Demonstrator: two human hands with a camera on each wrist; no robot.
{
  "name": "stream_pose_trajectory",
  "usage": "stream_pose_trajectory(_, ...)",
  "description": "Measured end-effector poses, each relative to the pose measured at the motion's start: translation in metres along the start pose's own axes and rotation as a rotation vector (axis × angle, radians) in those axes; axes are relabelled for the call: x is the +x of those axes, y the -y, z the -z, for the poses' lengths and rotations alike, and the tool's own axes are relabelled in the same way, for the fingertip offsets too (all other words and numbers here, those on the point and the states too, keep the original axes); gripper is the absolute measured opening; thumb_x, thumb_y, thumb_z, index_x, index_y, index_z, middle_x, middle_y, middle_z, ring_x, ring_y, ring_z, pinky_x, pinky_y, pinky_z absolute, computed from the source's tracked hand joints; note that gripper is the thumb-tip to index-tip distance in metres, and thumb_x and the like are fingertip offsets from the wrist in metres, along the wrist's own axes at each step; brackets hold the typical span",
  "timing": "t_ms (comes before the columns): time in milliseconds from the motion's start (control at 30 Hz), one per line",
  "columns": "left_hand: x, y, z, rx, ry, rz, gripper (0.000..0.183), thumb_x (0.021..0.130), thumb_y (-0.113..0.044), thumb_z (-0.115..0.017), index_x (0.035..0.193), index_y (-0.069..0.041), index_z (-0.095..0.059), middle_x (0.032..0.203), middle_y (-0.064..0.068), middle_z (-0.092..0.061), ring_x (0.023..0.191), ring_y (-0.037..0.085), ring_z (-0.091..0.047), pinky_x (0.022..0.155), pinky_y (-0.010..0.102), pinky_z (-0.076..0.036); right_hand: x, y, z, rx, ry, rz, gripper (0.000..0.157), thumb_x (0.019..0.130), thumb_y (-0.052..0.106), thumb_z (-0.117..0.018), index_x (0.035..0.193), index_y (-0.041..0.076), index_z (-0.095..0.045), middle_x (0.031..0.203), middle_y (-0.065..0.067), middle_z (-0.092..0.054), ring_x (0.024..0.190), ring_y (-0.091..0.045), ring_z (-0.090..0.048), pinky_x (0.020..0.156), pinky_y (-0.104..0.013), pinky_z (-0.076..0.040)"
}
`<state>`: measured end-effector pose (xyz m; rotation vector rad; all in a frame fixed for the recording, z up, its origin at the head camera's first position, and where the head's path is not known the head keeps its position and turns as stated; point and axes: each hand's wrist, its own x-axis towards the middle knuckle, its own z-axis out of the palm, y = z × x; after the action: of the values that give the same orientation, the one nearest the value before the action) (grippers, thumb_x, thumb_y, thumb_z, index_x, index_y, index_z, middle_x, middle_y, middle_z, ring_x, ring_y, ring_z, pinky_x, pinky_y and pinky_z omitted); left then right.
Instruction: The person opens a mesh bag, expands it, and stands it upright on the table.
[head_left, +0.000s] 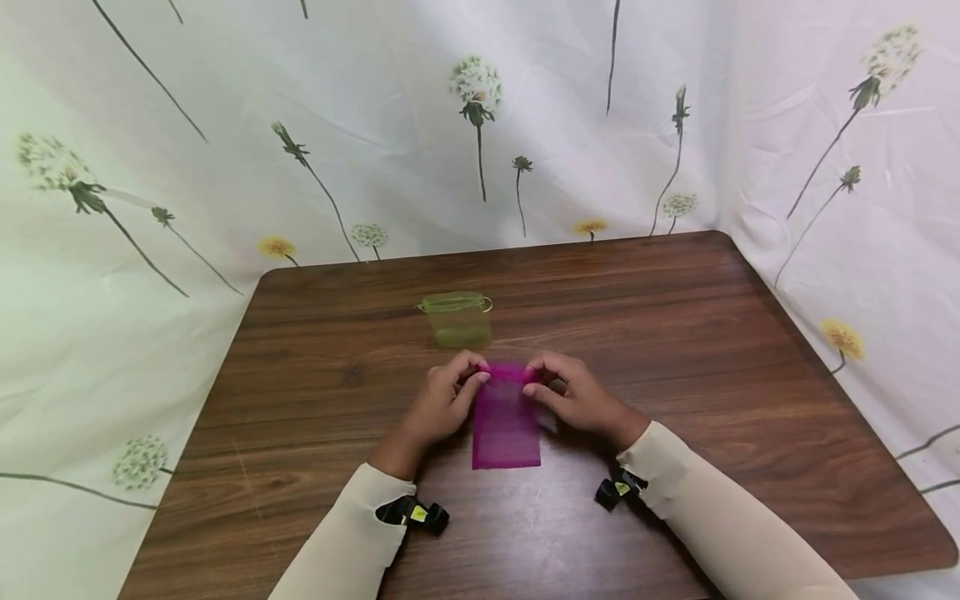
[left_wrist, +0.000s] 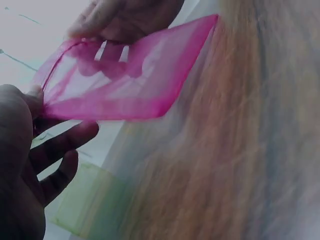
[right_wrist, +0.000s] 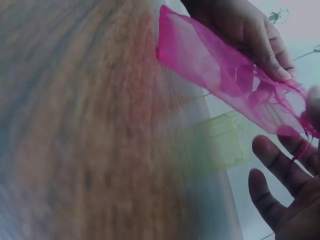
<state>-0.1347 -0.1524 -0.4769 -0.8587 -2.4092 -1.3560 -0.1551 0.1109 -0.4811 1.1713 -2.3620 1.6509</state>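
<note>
Both hands hold a sheer magenta organza bag [head_left: 507,429] by its top corners, its lower end hanging toward the person. The left hand [head_left: 448,396] pinches the top left corner between thumb and forefinger. At the opposite corner the right hand [head_left: 573,393] does the same. In the left wrist view the bag [left_wrist: 120,95] looks see-through, and fingers show behind its mesh. A thin drawstring dangles by the fingers in the right wrist view, beside the bag [right_wrist: 215,65]. Just beyond the hands lies a green organza bag [head_left: 459,321], flat, with drawstring loops at its top.
The brown wood-grain table [head_left: 360,308] has rounded corners. A white cloth [head_left: 420,125] printed with dandelions hangs behind it and along both sides. Each wrist, in a cream sleeve [head_left: 341,533], bears a small black camera [head_left: 429,517].
</note>
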Motion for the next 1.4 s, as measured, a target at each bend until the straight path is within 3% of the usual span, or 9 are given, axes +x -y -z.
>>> stream_pose_trajectory(200,0.000,-0.002,-0.007,-0.138,-0.009,0.035,0.005,0.108,0.001,-0.062,0.111,-0.001,-0.065,0.079,0.013,-0.066,0.071,0.003,-0.052,0.065,0.023,-0.049,0.000,-0.001,-0.002,0.025,-0.002,0.048,0.010,0.098,-0.002,-0.078,0.103,0.007,-0.074,0.089,-0.004,-0.068,0.083,-0.008,-0.060,0.073,-0.024,-0.054)
stream_pose_trajectory(433,0.007,0.003,-0.007,-0.201,0.026,0.096,0.007,0.102,-0.002,-0.075,0.107,-0.002,-0.070,0.087,0.012,-0.074,0.074,0.006,-0.060,0.067,0.022,-0.054,0.005,-0.004,-0.002,0.059,-0.027,-0.011,0.010,0.100,-0.002,-0.076,0.095,0.007,-0.073,0.079,-0.004,-0.065,0.063,-0.010,-0.060,0.061,-0.023,-0.052)
stream_pose_trajectory(600,0.013,0.008,-0.002,-0.176,0.039,0.101,0.009,0.098,-0.002,-0.080,0.099,-0.004,-0.071,0.084,0.010,-0.072,0.073,0.005,-0.057,0.065,0.023,-0.053,0.012,-0.008,0.000,0.008,-0.036,-0.019,0.012,0.100,-0.001,-0.076,0.093,0.008,-0.072,0.076,-0.003,-0.059,0.069,-0.007,-0.050,0.062,-0.023,-0.042)
stream_pose_trajectory(733,0.013,0.011,0.002,-0.130,0.057,0.091,0.011,0.099,-0.005,-0.080,0.093,-0.006,-0.070,0.079,0.006,-0.070,0.070,0.006,-0.058,0.064,0.023,-0.053,0.012,-0.011,0.003,0.000,-0.034,-0.010,0.015,0.097,-0.001,-0.078,0.089,0.009,-0.071,0.076,-0.003,-0.060,0.069,-0.005,-0.049,0.062,-0.021,-0.041)
stream_pose_trajectory(833,0.012,0.013,0.004,-0.028,0.079,0.027,0.012,0.099,-0.009,-0.080,0.093,-0.010,-0.069,0.076,0.002,-0.066,0.068,0.009,-0.057,0.062,0.024,-0.051,0.012,-0.012,0.004,0.016,-0.034,0.024,0.019,0.095,-0.002,-0.080,0.086,0.009,-0.068,0.078,-0.003,-0.062,0.071,-0.007,-0.051,0.063,-0.023,-0.043)
stream_pose_trajectory(1000,0.011,0.013,0.007,0.134,0.083,-0.120,0.015,0.099,-0.014,-0.080,0.094,-0.013,-0.067,0.079,-0.001,-0.062,0.069,0.014,-0.056,0.063,0.029,-0.049,0.012,-0.014,0.006,0.041,-0.017,0.127,0.027,0.090,-0.006,-0.083,0.082,0.010,-0.063,0.083,-0.006,-0.064,0.072,-0.021,-0.054,0.064,-0.036,-0.045)
stream_pose_trajectory(1133,0.011,0.012,0.008,0.184,0.087,-0.156,0.015,0.098,-0.016,-0.080,0.094,-0.013,-0.066,0.087,-0.001,-0.065,0.074,0.017,-0.058,0.067,0.031,-0.050,0.013,-0.012,0.008,0.054,0.019,0.147,0.031,0.090,-0.003,-0.084,0.080,0.013,-0.060,0.087,-0.004,-0.065,0.076,-0.021,-0.055,0.066,-0.038,-0.044)
stream_pose_trajectory(1267,0.009,0.008,0.008,0.196,0.104,-0.139,0.014,0.100,-0.017,-0.078,0.095,-0.013,-0.065,0.087,-0.001,-0.064,0.073,0.018,-0.060,0.066,0.029,-0.049,0.013,-0.011,0.007,0.097,0.019,0.122,0.033,0.091,-0.003,-0.083,0.076,0.013,-0.058,0.087,-0.004,-0.065,0.079,-0.014,-0.056,0.069,-0.031,-0.045)
stream_pose_trajectory(1400,0.006,0.005,0.006,0.021,0.103,-0.030,0.009,0.101,-0.010,-0.077,0.101,-0.010,-0.068,0.085,0.002,-0.069,0.074,0.015,-0.063,0.066,0.030,-0.056,0.011,-0.009,0.006,0.155,0.001,0.087,0.029,0.091,-0.008,-0.079,0.078,0.009,-0.060,0.086,-0.009,-0.065,0.082,-0.012,-0.058,0.073,-0.028,-0.049)
